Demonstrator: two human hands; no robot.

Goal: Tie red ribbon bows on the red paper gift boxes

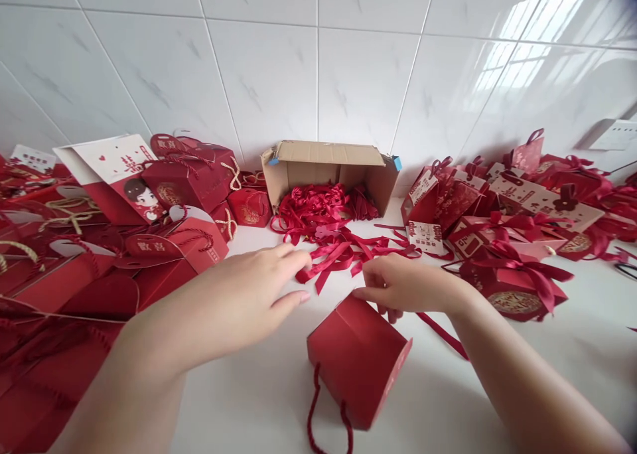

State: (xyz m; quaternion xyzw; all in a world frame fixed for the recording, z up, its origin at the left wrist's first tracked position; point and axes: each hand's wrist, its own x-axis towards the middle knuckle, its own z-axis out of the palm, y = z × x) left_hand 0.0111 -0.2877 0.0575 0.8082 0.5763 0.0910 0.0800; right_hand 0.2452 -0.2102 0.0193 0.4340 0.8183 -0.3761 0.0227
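Observation:
A red paper gift box [355, 361] with a red rope handle lies on its side on the white floor, just in front of me. My right hand [405, 285] is closed in a pinch on its upper edge, and a red ribbon strand [442, 336] trails from under that hand. My left hand [253, 288] reaches forward with fingers stretched, its fingertips at the edge of a heap of loose red ribbons [343, 251]. It holds nothing.
An open cardboard carton [328, 165] lies on its side against the tiled wall, ribbons spilling out. Red gift boxes are piled at the left [189, 182]. Ribbon-tied boxes [512, 285] crowd the right.

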